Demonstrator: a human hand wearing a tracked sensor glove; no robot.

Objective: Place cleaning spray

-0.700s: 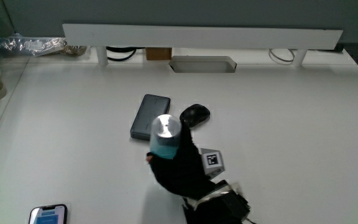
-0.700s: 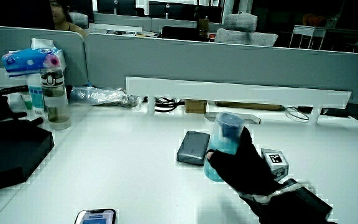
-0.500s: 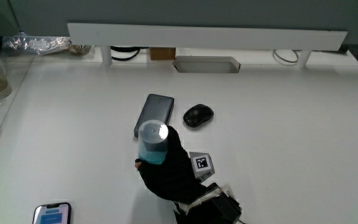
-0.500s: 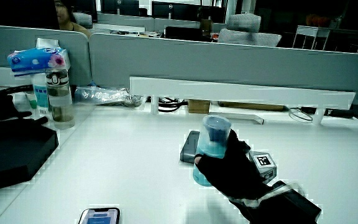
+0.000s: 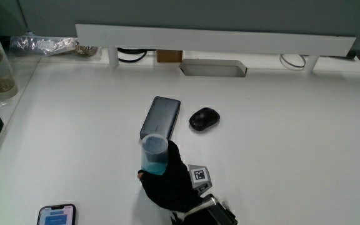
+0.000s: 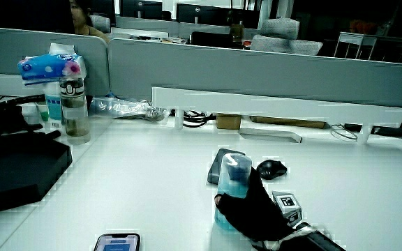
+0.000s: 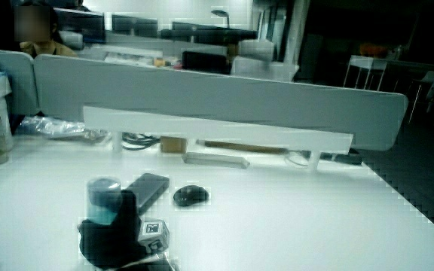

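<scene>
Main view: one hand (image 5: 167, 181) grips one spray can (image 5: 154, 155), apparently upright.

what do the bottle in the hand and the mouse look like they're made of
Bottle: probably translucent blue plastic under a paler cap; the colour shows through in a side view.
Mouse: likely matte black plastic, with only a faint sheen.
Hand: dull black glove, apparently fabric.

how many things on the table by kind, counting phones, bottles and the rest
Electronics: 3: power bank, mouse, phone
Bottles: 2: cleaning spray gripped by the hand, drink bottle
Tissue packs: 1
Plastic bags: 1
Total: 7
</scene>
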